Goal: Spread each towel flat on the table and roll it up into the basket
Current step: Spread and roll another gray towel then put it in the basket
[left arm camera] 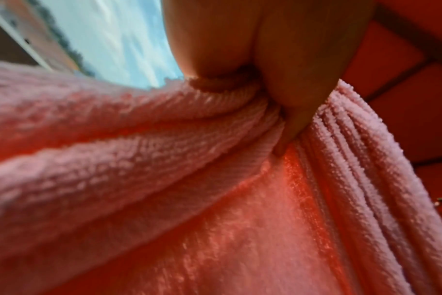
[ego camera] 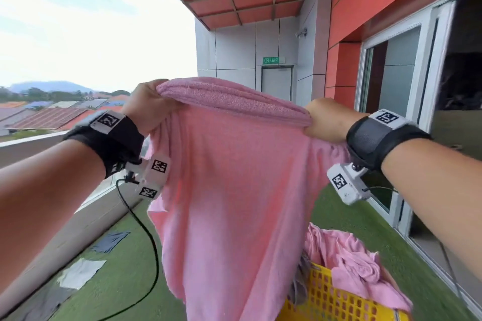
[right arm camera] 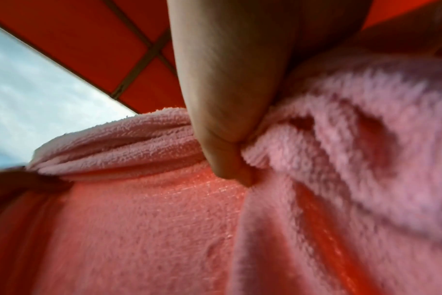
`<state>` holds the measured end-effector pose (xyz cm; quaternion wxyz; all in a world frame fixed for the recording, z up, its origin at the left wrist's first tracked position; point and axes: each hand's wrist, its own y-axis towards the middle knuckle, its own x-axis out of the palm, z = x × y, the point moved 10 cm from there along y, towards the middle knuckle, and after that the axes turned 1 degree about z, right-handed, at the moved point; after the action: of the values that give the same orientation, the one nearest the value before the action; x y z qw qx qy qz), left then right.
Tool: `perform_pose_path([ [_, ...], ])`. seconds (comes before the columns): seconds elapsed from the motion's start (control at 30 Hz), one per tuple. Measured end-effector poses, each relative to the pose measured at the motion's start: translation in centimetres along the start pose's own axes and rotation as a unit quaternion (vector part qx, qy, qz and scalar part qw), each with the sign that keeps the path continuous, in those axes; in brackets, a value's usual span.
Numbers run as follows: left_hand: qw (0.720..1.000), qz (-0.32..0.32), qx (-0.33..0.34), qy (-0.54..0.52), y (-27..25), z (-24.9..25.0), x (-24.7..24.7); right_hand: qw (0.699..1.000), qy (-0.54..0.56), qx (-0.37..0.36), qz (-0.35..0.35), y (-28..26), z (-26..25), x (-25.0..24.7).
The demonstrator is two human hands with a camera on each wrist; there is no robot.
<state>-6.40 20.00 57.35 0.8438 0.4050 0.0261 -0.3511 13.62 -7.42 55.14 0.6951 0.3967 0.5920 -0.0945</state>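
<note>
Left hand [ego camera: 150,107] and right hand [ego camera: 327,120] each grip bunched top edge of pink towel [ego camera: 229,190], fingers [left arm camera: 288,123] curled into folds. Towel hangs below grip, held in air. Below right grip: yellow basket [ego camera: 336,300] holding more pink towels [ego camera: 349,258].

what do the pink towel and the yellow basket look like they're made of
Pink towel: looks like soft terry or microfibre cloth, matte, with a looped, ribbed pile that shows close up in the wrist views. Yellow basket: looks like rigid moulded plastic, going by its regular lattice of holes.
</note>
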Motion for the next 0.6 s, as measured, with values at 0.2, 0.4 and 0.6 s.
perform_pose_path([
  [0.2,0.974,-0.101,0.017,0.200,-2.0,0.5,2.2,0.929,0.355,0.069,0.078,1.6,3.5,-0.7],
  [0.4,0.805,-0.094,0.088,0.579,-2.2,-1.2,2.0,0.977,0.211,-0.012,-0.004,-0.8,-1.2,-1.3],
  [0.6,0.919,-0.037,0.059,0.388,-2.5,0.7,1.6,0.992,-0.087,-0.008,-0.095,-1.9,-0.7,3.6],
])
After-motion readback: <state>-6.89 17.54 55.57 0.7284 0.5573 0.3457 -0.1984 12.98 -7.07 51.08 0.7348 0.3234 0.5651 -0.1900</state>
